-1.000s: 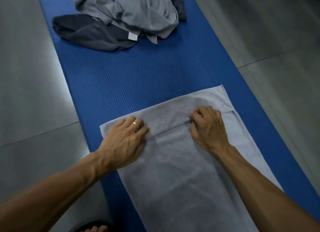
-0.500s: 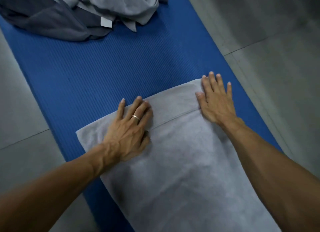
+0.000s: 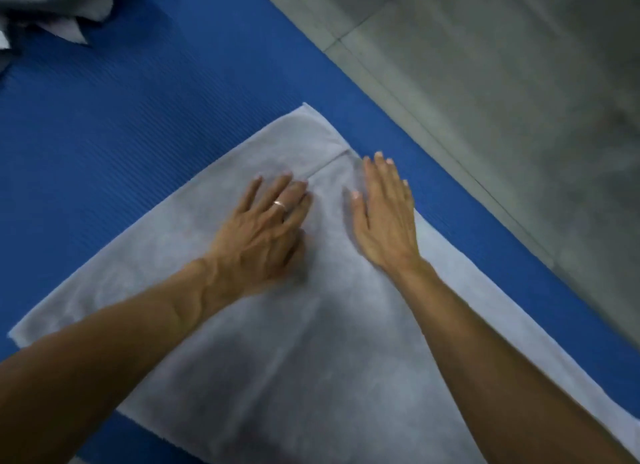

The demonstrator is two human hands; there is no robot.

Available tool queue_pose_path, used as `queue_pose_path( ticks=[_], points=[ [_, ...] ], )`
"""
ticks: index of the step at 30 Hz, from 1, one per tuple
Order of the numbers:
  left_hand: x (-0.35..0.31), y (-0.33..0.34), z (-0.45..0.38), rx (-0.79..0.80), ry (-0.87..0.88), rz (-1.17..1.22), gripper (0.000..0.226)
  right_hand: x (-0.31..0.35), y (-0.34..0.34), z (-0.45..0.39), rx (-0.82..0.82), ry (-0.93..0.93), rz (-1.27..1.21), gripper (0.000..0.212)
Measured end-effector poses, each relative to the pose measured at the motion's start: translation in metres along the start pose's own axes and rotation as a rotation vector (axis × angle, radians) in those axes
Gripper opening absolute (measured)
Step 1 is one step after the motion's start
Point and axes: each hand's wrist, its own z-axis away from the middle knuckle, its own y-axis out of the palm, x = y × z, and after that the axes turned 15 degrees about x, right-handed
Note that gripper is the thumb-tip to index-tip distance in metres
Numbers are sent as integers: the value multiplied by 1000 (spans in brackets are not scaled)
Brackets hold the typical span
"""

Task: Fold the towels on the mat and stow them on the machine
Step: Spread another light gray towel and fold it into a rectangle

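Flat on the blue mat (image 3: 145, 124) lies a grey towel (image 3: 311, 342), spread out at an angle, its far corner pointing away from the person and its near part running out of view at the bottom. A folded-over flap covers the far end, and its edge shows as a seam running from between the hands toward the towel's right border. Both hands rest on top of the towel, near that seam and close together without touching. The left hand (image 3: 263, 235) lies palm down with straight, slightly spread fingers pressing the cloth, a ring (image 3: 280, 204) on one finger. The right hand (image 3: 388, 217) is likewise flat, fingers straight and together, grasping nothing. A pile of more grey towels (image 3: 52, 9) sits at the mat's far left, partly cut off. Grey floor (image 3: 502, 99) lies beyond the mat's right edge.
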Motion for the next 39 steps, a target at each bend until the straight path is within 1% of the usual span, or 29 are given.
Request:
queue_pose_path(
  ticks=[2,4,6,7,9,10,11,13,14,15,17,19,20,21,22,23,25,26,27,28,30,31,32,33,34,36,37,38,39],
  points=[
    [-30,-3,-35,-9,93,-16,56,-26,15,51,5,98,16,59],
    [-62,-1,-69,88,157,-8,63,-59,26,88,69,182,58,62],
    [-79,8,-93,210,134,-80,70,-97,27,99,163,273,106,64],
    [-82,11,-98,226,115,-130,73,-116,23,99,194,358,113,64],
    [-84,16,-102,205,94,-185,77,-149,9,96,220,563,87,64],
    [-85,16,-103,191,87,-183,78,-158,3,95,233,618,70,64],
    [-87,15,-104,190,78,-179,78,-161,-1,96,242,614,55,64],
    [-100,10,-104,205,87,-183,78,-154,-3,107,249,511,6,63],
    [-113,6,-104,217,123,-191,77,-151,-1,121,249,455,-2,63],
    [-130,3,-103,233,179,-206,76,-149,3,138,244,407,8,64],
    [-170,2,-102,293,351,-274,72,-156,12,180,240,339,37,64],
    [-212,4,-107,354,503,-375,70,-180,22,220,245,320,42,66],
    [-232,7,-112,397,526,-399,70,-198,27,236,249,333,39,68],
    [-249,11,-116,450,502,-392,73,-221,34,251,240,371,35,69],
    [-264,18,-121,490,452,-364,76,-246,40,266,210,450,28,68],
    [-275,27,-123,505,398,-346,82,-274,45,280,157,570,4,67],
    [-287,45,-121,473,307,-377,92,-323,46,305,64,824,-78,64],
    [-291,49,-119,447,272,-401,93,-336,45,312,57,886,-105,63],
    [-295,48,-115,433,235,-406,93,-340,43,315,48,872,-110,63],
    [-303,45,-111,422,203,-381,90,-333,42,315,21,801,-111,63],
    [-328,42,-99,368,181,-247,77,-311,48,319,-35,589,-108,67],
    [-344,44,-89,332,189,-162,71,-304,54,325,-21,519,-90,68],
    [-361,48,-76,305,218,-87,69,-305,60,333,4,507,-70,67],
    [-377,54,-62,296,268,-48,71,-317,64,344,14,567,-58,65],
    [-391,63,-48,301,316,-56,72,-335,67,356,21,686,-69,62],
    [-408,79,-33,364,334,-160,70,-369,61,385,37,932,-181,61],
    [-414,85,-29,378,306,-200,70,-379,58,400,-1,987,-235,62],
    [-419,89,-25,369,286,-217,70,-378,58,414,-67,992,-251,64],
    [-424,92,-16,340,298,-213,67,-366,60,425,-150,950,-246,66]
  ],
)
